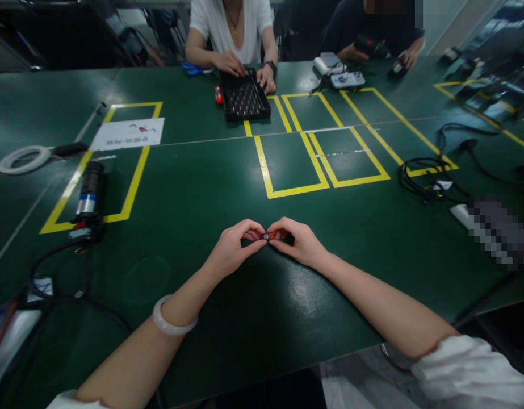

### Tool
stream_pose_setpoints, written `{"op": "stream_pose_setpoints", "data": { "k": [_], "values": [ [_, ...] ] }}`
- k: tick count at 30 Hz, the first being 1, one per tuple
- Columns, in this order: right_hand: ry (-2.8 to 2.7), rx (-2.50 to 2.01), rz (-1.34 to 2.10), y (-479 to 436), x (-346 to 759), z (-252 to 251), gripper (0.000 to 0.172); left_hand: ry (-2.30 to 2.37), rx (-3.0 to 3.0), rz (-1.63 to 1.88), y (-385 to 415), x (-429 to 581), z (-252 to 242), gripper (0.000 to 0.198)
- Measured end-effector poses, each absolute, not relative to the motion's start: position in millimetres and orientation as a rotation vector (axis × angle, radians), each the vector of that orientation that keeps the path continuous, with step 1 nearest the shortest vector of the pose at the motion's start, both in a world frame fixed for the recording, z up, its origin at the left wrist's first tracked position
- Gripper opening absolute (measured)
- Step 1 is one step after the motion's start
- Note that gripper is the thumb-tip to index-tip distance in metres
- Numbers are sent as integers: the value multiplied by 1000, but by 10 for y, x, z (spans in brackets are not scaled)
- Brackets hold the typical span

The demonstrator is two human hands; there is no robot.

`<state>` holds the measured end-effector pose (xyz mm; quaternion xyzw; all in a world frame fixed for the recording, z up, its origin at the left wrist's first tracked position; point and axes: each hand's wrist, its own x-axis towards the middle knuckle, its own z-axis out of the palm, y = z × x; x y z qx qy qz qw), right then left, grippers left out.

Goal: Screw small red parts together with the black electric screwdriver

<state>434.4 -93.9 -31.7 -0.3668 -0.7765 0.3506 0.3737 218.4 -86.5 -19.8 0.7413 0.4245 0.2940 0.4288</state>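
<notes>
Both of my hands meet over the green table [227,187] near its front edge. My left hand [236,247] and my right hand [298,241] each pinch an end of one small red and silver part [268,235], held just above the table top. The fingers of both hands are curled closed around it. A pale bangle [172,319] sits on my left wrist. The part is too small to name.
Across the table a person in white has both hands at a black tray [244,97], with a small red part [218,95] beside it. Another person sits at the far right. Yellow tape boxes [321,153], a black cylinder tool [89,193], coiled cables [427,182] and a white sheet [129,133] lie around.
</notes>
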Motion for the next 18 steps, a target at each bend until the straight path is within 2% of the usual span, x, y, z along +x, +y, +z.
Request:
{"op": "stream_pose_setpoints", "data": {
  "k": [8,13,18],
  "values": [
    [-2022,-948,922,-926,4361,-286,10,1072,1864,671,-871,2180,-161,20],
    [-1952,-985,1018,-915,4374,-308,13,1099,1890,614,-800,2143,-71,28],
    [-1886,-992,1095,-906,4377,-329,14,1553,2065,495,-477,1434,237,46]
  ]
}}
